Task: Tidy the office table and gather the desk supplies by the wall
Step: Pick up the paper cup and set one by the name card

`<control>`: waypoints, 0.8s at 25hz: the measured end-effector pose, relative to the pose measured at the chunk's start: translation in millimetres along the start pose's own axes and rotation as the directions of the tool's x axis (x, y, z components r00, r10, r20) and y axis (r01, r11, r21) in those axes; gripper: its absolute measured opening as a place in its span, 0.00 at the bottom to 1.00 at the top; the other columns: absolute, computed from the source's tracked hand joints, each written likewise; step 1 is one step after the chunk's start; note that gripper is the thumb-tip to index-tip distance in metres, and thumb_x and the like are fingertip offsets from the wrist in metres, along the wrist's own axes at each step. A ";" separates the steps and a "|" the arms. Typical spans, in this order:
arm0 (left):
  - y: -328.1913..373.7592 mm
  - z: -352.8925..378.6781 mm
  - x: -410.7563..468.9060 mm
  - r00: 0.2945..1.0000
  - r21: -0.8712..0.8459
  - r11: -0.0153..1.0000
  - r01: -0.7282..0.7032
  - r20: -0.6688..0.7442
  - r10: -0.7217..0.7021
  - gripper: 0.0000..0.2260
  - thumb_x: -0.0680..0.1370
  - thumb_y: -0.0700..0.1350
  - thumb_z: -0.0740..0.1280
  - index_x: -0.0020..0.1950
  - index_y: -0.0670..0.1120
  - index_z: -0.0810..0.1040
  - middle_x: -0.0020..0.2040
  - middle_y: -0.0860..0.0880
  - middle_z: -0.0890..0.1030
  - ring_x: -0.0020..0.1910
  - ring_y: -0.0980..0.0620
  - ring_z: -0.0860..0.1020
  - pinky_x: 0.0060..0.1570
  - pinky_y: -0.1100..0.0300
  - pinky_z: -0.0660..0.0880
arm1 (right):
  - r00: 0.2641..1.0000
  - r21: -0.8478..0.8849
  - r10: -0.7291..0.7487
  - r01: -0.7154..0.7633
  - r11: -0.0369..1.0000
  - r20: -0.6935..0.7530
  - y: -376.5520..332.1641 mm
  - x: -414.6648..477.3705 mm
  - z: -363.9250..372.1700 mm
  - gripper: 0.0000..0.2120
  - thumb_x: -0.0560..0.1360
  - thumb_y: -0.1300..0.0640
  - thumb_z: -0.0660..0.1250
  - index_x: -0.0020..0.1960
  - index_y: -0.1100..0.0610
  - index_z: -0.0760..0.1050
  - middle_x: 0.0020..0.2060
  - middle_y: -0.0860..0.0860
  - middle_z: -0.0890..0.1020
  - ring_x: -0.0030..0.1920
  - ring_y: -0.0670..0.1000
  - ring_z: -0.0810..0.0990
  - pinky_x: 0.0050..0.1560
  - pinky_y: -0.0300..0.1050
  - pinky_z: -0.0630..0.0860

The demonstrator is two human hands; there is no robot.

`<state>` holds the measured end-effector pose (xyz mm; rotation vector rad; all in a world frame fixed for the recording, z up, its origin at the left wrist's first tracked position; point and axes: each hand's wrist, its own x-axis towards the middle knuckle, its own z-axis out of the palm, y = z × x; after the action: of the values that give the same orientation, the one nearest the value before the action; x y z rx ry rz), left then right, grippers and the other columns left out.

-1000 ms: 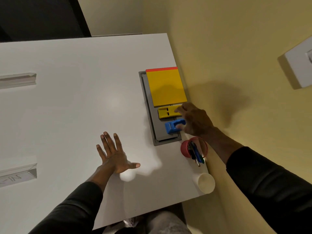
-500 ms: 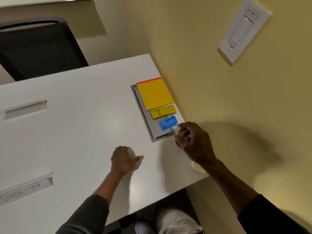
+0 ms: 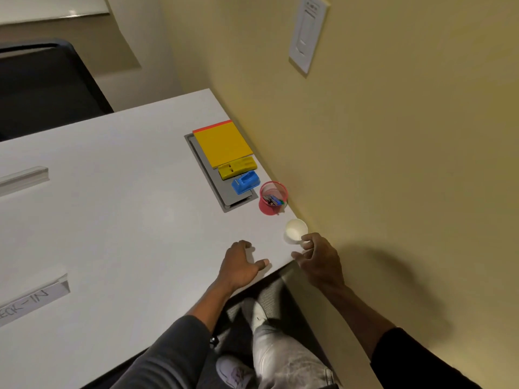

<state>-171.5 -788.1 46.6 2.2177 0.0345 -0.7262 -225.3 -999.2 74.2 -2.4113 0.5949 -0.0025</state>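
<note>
By the wall, a yellow notepad (image 3: 223,143) with a red top edge, a yellow stapler (image 3: 237,169) and a blue desk tool (image 3: 245,182) lie in a row on a grey inset panel (image 3: 209,167). A red mesh pen cup (image 3: 272,197) with pens stands just past the panel's near end. A white paper cup (image 3: 295,231) stands at the table's corner. My right hand (image 3: 320,262) is beside it, fingers apart, fingertips at the cup's near side. My left hand (image 3: 240,265) rests on the white table (image 3: 126,220) near its edge, fingers bent, holding nothing.
Two clear acrylic sign holders sit at the left, a far one (image 3: 24,178) and one lettered "CHECK-IN" (image 3: 31,301). A black chair (image 3: 47,85) stands behind the table. A white switch plate (image 3: 307,35) is on the yellow wall. My legs and shoes (image 3: 258,313) show below the table edge.
My right hand left the blue tool, passed the pen cup and came back to the white cup. My left hand curled and slid toward the table's edge. The view shifted toward the wall.
</note>
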 end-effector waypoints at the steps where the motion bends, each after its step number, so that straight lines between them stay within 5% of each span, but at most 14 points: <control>1: 5.3 6.9 0.4 1.000 -0.011 1.000 -0.004 0.021 0.004 0.34 0.75 0.58 0.77 0.75 0.46 0.71 0.73 0.46 0.75 0.70 0.45 0.75 0.68 0.52 0.73 | 0.999 -0.008 0.049 -0.049 0.999 -0.002 7.4 1.2 0.0 0.23 0.69 0.50 0.80 0.59 0.50 0.75 0.51 0.47 0.82 0.41 0.44 0.77 0.48 0.42 0.76; 6: 24.7 38.7 18.9 0.992 -0.035 0.999 0.032 0.121 -0.027 0.33 0.75 0.58 0.77 0.75 0.49 0.70 0.75 0.47 0.75 0.70 0.46 0.74 0.68 0.51 0.73 | 0.984 -0.019 0.158 -0.157 0.987 0.086 37.3 14.8 10.1 0.37 0.69 0.46 0.80 0.70 0.53 0.65 0.63 0.54 0.78 0.61 0.56 0.79 0.54 0.44 0.74; 11: 42.9 64.0 47.5 0.982 -0.098 0.991 0.095 0.170 -0.078 0.39 0.74 0.60 0.78 0.79 0.49 0.64 0.79 0.46 0.71 0.75 0.44 0.72 0.67 0.54 0.69 | 0.988 0.028 0.058 -0.063 0.998 0.145 60.7 35.7 26.0 0.41 0.70 0.50 0.81 0.74 0.55 0.61 0.66 0.55 0.76 0.64 0.57 0.78 0.62 0.50 0.77; 15: 56.9 72.0 64.4 0.981 -0.127 0.984 0.122 0.164 -0.100 0.43 0.74 0.52 0.79 0.82 0.49 0.59 0.82 0.46 0.67 0.79 0.42 0.67 0.76 0.46 0.66 | 0.988 0.065 -0.030 0.020 0.998 0.153 66.0 52.5 31.4 0.41 0.70 0.55 0.80 0.76 0.57 0.62 0.68 0.57 0.76 0.65 0.58 0.79 0.62 0.52 0.79; 20: 65.5 79.4 75.4 0.970 -0.150 0.981 0.121 0.226 -0.085 0.41 0.69 0.45 0.79 0.79 0.50 0.65 0.79 0.47 0.72 0.78 0.43 0.69 0.75 0.46 0.66 | 0.985 0.175 -0.107 0.082 0.981 0.138 69.9 68.5 34.9 0.40 0.70 0.61 0.80 0.77 0.59 0.65 0.72 0.56 0.76 0.72 0.58 0.74 0.70 0.58 0.75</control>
<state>-131.0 -903.6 10.7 1.9815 0.0974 -0.9864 -187.8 -1055.2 -4.8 -2.2493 0.3958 0.0808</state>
